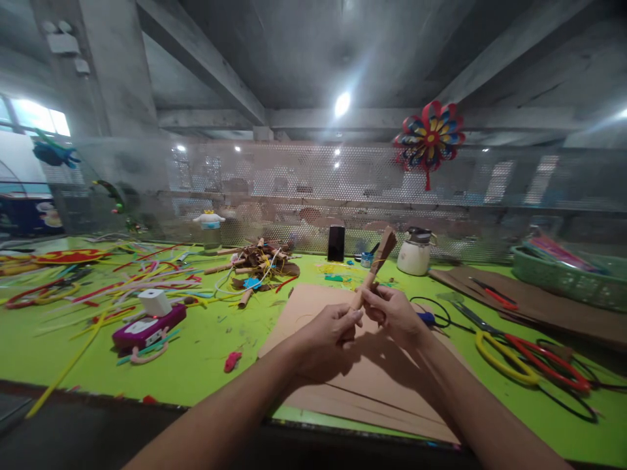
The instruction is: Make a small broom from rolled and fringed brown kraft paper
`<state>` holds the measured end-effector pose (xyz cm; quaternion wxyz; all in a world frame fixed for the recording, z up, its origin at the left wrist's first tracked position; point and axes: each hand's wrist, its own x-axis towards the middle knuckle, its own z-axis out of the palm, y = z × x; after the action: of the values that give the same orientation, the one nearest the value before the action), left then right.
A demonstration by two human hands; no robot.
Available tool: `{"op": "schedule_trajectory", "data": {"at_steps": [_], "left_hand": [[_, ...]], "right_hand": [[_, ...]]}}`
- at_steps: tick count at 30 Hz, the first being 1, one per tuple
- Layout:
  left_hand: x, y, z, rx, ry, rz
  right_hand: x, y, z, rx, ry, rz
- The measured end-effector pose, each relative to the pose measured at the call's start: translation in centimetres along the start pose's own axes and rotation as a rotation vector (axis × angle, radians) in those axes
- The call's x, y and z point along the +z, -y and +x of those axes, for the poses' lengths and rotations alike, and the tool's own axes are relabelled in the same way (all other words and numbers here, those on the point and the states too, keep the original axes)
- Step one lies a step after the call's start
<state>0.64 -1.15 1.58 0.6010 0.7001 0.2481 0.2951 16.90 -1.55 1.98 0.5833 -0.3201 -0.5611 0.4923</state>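
Both of my hands grip one brown paper roll (376, 266), which tilts up and away to the right and flares at its far end. My left hand (332, 331) pinches its lower end, fingers curled. Just above, my right hand (392, 312) closes round the middle of the roll. Below them lie flat sheets of brown cardboard (313, 303). Part of a blue handle (426, 318) with a black cord shows beside my right wrist.
Scissors with yellow and red handles (509, 358) lie at right, near a green basket (563, 269). A purple power strip (149, 329) and scattered pipe cleaners are at left. Behind stand a pile of brown rolls (259, 264), a phone (336, 243) and a white kettle (414, 254).
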Motion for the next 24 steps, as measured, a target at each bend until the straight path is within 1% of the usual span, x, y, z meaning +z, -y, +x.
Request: {"op": "schedule_trajectory", "data": {"at_steps": [3, 6, 8, 11, 18, 21, 24], "left_hand": [[-0.1, 0.1, 0.0, -0.009, 0.076, -0.210], [-0.2, -0.1, -0.2, -0.042, 0.187, -0.375], [-0.2, -0.4, -0.4, -0.066, 0.242, -0.449], [-0.3, -0.9, -0.6, -0.083, 0.285, -0.494], [-0.2, -0.9, -0.7, -0.065, 0.303, -0.505], [-0.2, -0.3, -0.4, -0.082, 0.269, -0.482], [-0.2, 0.7, 0.1, -0.095, 0.198, -0.452]], "right_hand": [[-0.1, 0.0, 0.0, 0.008, 0.017, 0.036], [-0.2, 0.1, 0.0, 0.025, 0.043, 0.094], [-0.2, 0.1, -0.1, 0.040, 0.068, 0.121], [-0.1, 0.2, -0.1, 0.058, 0.065, 0.132], [0.0, 0.3, -0.2, 0.065, 0.084, 0.143], [0.1, 0.3, -0.1, 0.039, 0.004, 0.108], [0.2, 0.1, 0.0, 0.017, -0.099, 0.021]]}}
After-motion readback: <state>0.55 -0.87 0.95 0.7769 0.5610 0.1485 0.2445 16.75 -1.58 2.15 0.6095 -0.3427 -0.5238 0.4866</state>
